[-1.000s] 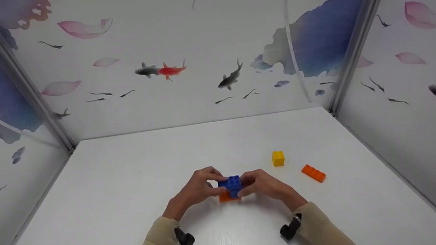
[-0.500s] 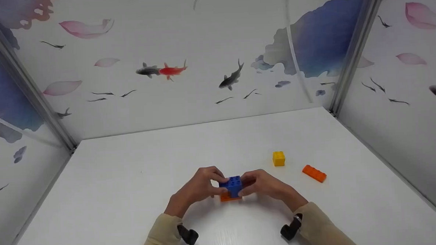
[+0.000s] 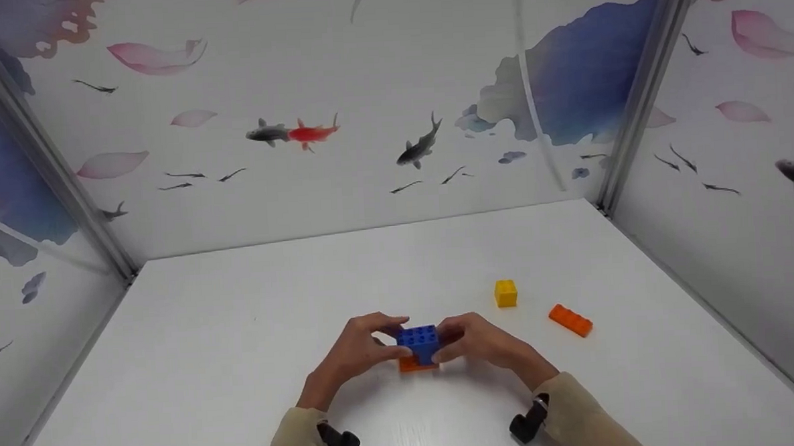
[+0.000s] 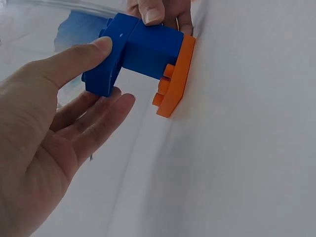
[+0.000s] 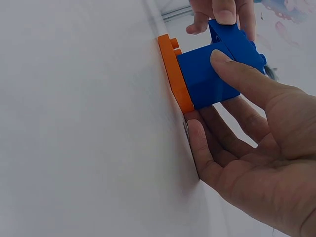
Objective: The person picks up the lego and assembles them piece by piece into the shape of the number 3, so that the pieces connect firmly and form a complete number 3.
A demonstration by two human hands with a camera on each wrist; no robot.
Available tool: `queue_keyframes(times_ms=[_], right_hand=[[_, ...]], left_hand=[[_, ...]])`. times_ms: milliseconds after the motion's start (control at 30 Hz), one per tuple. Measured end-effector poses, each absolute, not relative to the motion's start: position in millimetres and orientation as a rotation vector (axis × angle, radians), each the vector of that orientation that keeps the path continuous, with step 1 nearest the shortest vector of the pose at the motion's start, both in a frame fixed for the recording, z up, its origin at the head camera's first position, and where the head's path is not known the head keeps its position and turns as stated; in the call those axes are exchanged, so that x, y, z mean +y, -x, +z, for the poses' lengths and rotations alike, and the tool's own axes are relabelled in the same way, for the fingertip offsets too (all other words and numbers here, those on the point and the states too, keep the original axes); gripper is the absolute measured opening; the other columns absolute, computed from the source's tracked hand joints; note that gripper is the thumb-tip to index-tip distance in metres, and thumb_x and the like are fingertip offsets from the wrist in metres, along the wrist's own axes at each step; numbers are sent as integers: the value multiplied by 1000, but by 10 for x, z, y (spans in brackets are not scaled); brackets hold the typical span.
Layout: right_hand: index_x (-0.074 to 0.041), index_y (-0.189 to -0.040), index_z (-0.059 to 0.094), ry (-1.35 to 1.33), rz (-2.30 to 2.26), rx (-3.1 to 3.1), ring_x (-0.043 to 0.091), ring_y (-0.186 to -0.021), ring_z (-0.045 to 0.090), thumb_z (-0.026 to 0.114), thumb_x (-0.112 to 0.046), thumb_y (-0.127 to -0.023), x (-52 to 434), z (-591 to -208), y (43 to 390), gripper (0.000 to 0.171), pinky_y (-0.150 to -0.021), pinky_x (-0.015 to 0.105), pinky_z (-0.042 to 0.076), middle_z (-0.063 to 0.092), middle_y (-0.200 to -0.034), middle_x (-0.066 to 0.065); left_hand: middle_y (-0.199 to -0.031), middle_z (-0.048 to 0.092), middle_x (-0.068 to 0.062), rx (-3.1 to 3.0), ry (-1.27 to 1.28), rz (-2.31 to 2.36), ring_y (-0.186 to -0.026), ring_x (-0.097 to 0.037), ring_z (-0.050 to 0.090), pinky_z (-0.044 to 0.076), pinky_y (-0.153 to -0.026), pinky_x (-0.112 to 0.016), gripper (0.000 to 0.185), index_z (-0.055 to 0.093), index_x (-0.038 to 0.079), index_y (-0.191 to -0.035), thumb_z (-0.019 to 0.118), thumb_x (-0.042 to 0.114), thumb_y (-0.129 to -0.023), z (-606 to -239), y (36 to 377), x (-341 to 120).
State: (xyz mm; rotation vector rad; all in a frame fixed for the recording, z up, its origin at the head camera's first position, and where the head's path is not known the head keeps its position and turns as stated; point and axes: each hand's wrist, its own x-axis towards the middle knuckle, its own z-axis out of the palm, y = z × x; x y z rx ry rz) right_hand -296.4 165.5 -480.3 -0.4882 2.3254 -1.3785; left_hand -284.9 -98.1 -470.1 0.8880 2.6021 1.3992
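Blue plastic bricks, two chunky studded blocks (image 3: 418,343) stacked on a flat orange plastic plate (image 3: 411,364), sit between my two hands on the white counter (image 3: 242,364). I have my left hand (image 3: 357,351) on the left side of the stack, thumb laid along the upper blue block with the fingers curled behind it; the left wrist view shows that thumb pressing the block's face while the fingers (image 4: 98,118) lie loosely extended under it. My right hand (image 3: 476,340) mirrors it from the other side, its thumb (image 5: 237,74) pinching the lower blue block and its fingers tucked beneath, against the counter. I judge that gripping from both sides keeps the stack square while the blocks are pressed together, and that the orange plate stays flat on the counter as a firm base to push against.

Beyond my right hand, well apart from the stack, a small yellow plastic cube brick (image 3: 505,292) stands upright, and a long orange plastic brick (image 3: 570,320) lies farther to the right of it, neither touched. Both rest within easy reach of that hand.
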Motion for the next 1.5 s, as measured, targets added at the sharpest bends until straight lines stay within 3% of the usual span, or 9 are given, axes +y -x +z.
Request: queue_keyframes(times_ms=[133, 333, 500, 1500], right_hand=[[-14, -117, 71, 468, -1366, 2292, 20, -107, 61, 80, -26, -86, 1645, -4842, 2936, 35, -108, 48, 47, 71, -120, 3], [-14, -114, 72, 498, -1406, 2316, 21, -103, 61, 80, -25, -85, 1645, -4791, 2962, 32, -102, 43, 50, 72, -115, 4], [-15, -114, 72, 497, -1385, 2331, 20, -104, 61, 80, -25, -85, 1632, -4741, 2972, 32, -102, 43, 50, 71, -115, 3], [-14, -119, 70, 439, -1357, 2354, 21, -106, 61, 81, -26, -84, 1623, -4732, 2963, 39, -108, 47, 48, 70, -120, 4]], left_hand=[[-113, 73, -7, 2565, -760, 1421, -104, -22, 68, 58, -86, -27, 53, 66, 6, -128, 80, 33, -85, -4768, 2816, -1004], [-106, 73, -11, 2487, -660, 1527, -93, -20, 68, 62, -71, -31, 41, 71, 7, -117, 81, 31, -85, -4713, 2847, -984], [-105, 72, -11, 2445, -629, 1564, -90, -18, 67, 62, -68, -32, 37, 73, 7, -114, 82, 29, -84, -4684, 2869, -983], [-112, 68, -15, 2371, -598, 1586, -95, -20, 67, 62, -73, -32, 40, 67, 4, -115, 80, 27, -86, -4708, 2870, -957]])
